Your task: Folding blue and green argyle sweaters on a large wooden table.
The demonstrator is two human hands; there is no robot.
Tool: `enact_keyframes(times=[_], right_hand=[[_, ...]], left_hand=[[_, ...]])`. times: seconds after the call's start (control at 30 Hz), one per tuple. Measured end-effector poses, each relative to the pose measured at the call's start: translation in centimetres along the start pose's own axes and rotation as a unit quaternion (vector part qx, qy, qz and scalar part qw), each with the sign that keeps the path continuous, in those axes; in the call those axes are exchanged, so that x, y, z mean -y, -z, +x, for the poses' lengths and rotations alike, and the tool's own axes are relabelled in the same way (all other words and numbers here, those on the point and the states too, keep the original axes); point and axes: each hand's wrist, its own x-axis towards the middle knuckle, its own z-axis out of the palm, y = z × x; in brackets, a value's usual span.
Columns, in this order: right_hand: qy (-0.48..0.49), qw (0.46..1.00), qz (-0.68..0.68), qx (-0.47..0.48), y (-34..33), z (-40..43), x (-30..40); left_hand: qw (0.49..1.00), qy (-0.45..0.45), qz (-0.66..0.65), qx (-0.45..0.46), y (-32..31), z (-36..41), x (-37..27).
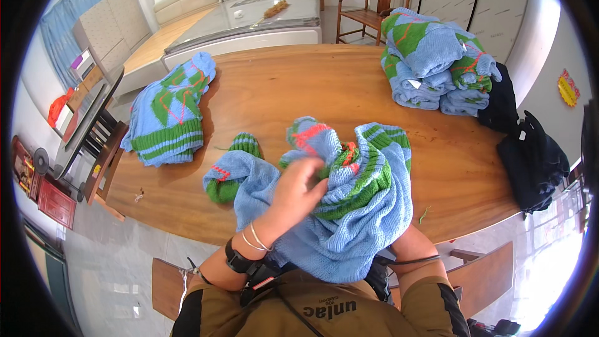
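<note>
A blue knitted sweater [360,234] with green bands and orange-red lines lies bunched before me, from the tabletop to over the table's near edge. My left hand [299,187], with bangles at its wrist, is at the bunched folds in the middle. Its fingers are curled and blurred, and whether they pinch the knit is unclear. My right forearm [414,248] goes under the garment from the right, and the cloth hides that hand. One blue part with a green ribbed end [245,145] stretches out to the left on the wood.
The wooden table [290,84] bears a folded sweater [171,107] at left and a stack of folded sweaters [426,56] at back right. Dark garments [533,164] lie along the right edge. A green yarn scrap [425,215] is near the front. Behind stands a wooden armchair [369,14].
</note>
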Motion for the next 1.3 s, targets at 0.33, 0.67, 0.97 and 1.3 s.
enact_keyframes(times=[0.33,0.67,0.97,1.3], right_hand=[[0.012,1.0,0.011,-0.023,1.1,-0.4,1.0],[0.026,0.999,0.017,-0.018,-0.4,0.8,0.9],[0.046,0.998,0.032,-0.034,1.2,-0.4,2.3],[-0.007,0.969,-0.126,0.211,-5.4,0.9,3.2]], left_hand=[[0.978,0.015,-0.051,0.201,1.0,-1.3,0.3],[0.971,-0.087,-0.009,0.225,0.5,-1.6,-0.8],[0.949,-0.178,0.095,0.241,0.9,-5.8,-6.8],[0.946,-0.062,0.298,-0.108,9.4,3.3,3.5]])
